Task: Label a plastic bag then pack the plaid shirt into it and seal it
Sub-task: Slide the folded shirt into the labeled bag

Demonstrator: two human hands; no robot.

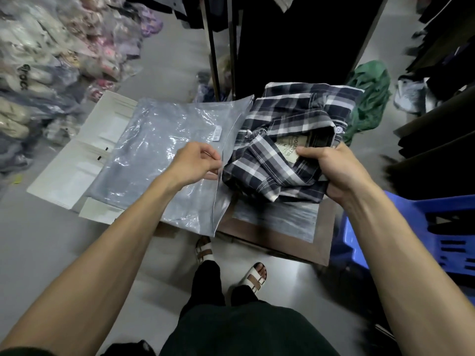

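Observation:
A clear plastic bag [159, 160] lies flat on a low surface, its open mouth facing right. A small barcode label [217, 133] sticks near that mouth. My left hand [194, 161] pinches the bag's open edge between thumb and fingers. To the right lies the folded plaid shirt [290, 119], navy, grey and white, with its neck tag showing. My right hand [336, 170] grips the shirt's near right corner. The shirt's left edge lies just at the bag's mouth.
White sheets of label backing [84, 160] lie under the bag's left part. A brown board [282, 242] carries the shirt. A blue plastic stool [421, 232] stands at right, a green cloth [372, 98] behind the shirt, bagged goods [38, 73] piled at left, rack poles [213, 47] behind.

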